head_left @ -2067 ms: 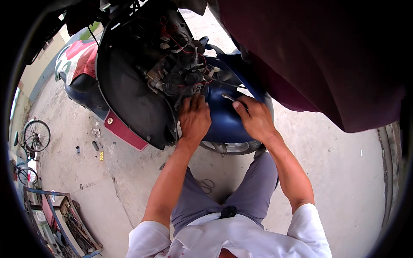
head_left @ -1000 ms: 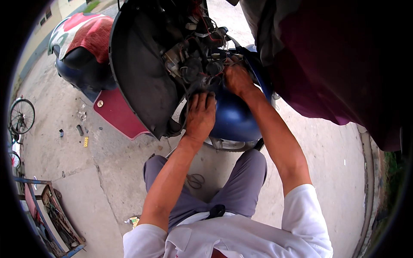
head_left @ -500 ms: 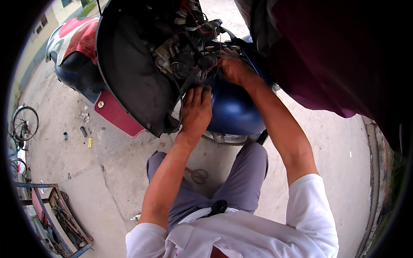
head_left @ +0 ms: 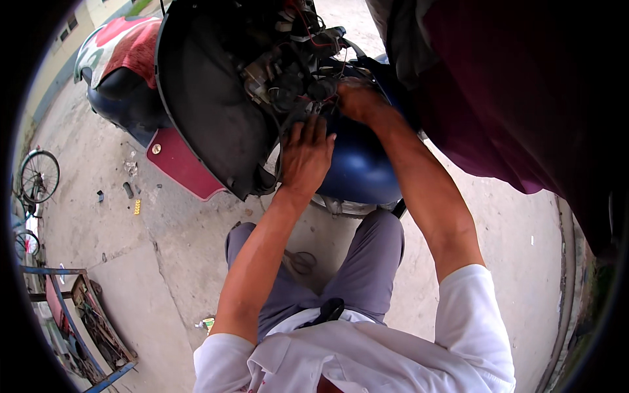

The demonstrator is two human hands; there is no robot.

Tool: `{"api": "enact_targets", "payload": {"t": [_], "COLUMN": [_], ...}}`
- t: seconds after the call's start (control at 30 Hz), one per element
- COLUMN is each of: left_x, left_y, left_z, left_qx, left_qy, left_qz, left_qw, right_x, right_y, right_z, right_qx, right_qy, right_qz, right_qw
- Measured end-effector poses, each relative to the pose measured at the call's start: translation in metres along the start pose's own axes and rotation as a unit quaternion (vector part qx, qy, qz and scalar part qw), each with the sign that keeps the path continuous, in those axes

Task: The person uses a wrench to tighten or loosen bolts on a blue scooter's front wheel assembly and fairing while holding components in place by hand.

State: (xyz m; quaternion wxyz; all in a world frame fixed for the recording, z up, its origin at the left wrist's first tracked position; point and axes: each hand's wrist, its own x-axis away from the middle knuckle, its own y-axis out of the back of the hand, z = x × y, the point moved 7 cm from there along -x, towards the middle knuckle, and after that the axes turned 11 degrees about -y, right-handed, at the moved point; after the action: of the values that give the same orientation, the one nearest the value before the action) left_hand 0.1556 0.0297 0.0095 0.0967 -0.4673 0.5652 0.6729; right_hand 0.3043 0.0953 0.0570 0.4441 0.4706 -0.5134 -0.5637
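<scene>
A scooter's front end is opened up, with its black inner panel (head_left: 196, 105) at left of a cluster of mechanical parts and red wires (head_left: 285, 88). Below the cluster is the glossy blue fender (head_left: 357, 170). My left hand (head_left: 306, 157) rests at the cluster's lower edge, fingers bent and slightly apart, touching the dark parts with its tips. My right hand (head_left: 357, 101) reaches between the fender's top and the parts; its fingers are in shadow, and whether they hold anything cannot be made out.
A draped maroon cover (head_left: 498, 92) hangs at upper right. A cloth-topped dark scooter (head_left: 121, 105) stands behind the red panel (head_left: 180, 167). Bicycles (head_left: 39, 177) and a metal-framed box of scrap (head_left: 92, 321) are at left. Small debris (head_left: 137, 206) lies on the concrete.
My right hand has moved up and inward from the fender into the parts; the wrench it held earlier is out of sight. My left hand has shifted slightly up. The view has shifted.
</scene>
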Motion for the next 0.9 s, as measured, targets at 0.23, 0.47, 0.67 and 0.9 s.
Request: {"api": "enact_targets", "payload": {"t": [0.23, 0.47, 0.67, 0.9], "left_x": [-0.001, 0.0, 0.002, 0.012], "left_y": [-0.003, -0.001, 0.001, 0.003], "left_z": [0.0, 0.001, 0.0, 0.002], "left_qx": [-0.03, -0.025, -0.015, -0.02], "left_qy": [-0.005, -0.006, -0.014, 0.003], "left_qz": [-0.017, -0.034, -0.031, -0.038], "left_qw": [0.999, 0.999, 0.999, 0.999], "right_x": [-0.004, -0.004, -0.023, 0.044], "right_y": [-0.006, -0.012, -0.023, -0.022], "right_z": [-0.003, -0.008, -0.027, -0.015], "right_qx": [-0.011, -0.043, -0.105, -0.2], "right_qy": [-0.044, 0.075, 0.021, -0.037], "right_qz": [0.043, -0.036, -0.069, -0.15], "right_qw": [0.998, 0.996, 0.992, 0.968]}}
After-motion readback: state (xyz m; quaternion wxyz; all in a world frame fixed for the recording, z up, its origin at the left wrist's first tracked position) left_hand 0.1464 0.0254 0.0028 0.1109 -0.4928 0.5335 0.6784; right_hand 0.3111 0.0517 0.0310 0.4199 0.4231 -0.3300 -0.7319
